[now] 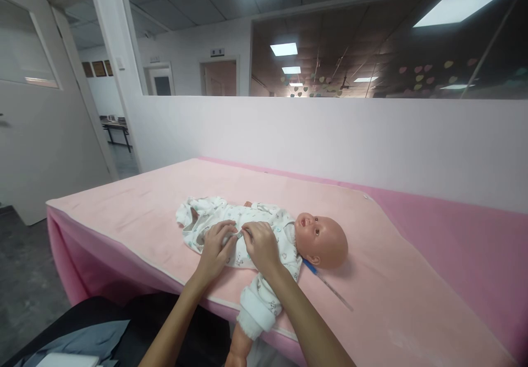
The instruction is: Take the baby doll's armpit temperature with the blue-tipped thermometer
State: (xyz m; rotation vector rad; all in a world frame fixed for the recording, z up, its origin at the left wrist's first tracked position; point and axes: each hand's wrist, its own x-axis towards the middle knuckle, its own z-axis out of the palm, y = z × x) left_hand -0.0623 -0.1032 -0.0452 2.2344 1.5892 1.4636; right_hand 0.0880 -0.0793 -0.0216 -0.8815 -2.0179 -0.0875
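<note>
A baby doll (330, 241) lies on its back on the pink-covered table, its head toward the right. It wears a white patterned baby romper (235, 213). Over the doll's belly, my left hand (218, 241) pinches the front of the romper, fingers bent. Close beside it, my right hand (260, 241) also has thumb and fingertips closed on the romper's cloth. The fingertips nearly meet, and what exactly lies between them is partly hidden. One doll arm (240, 348), its sleeve bunched up, hangs over the table's near edge, below my right forearm.
A thin stick with a blue end (335, 291) lies by the doll's neck, partly under it. The pink table cover (136, 213) drops over the near edge. A white wall (330, 141) with windows stands behind the table, and a door (49, 114) is at the left.
</note>
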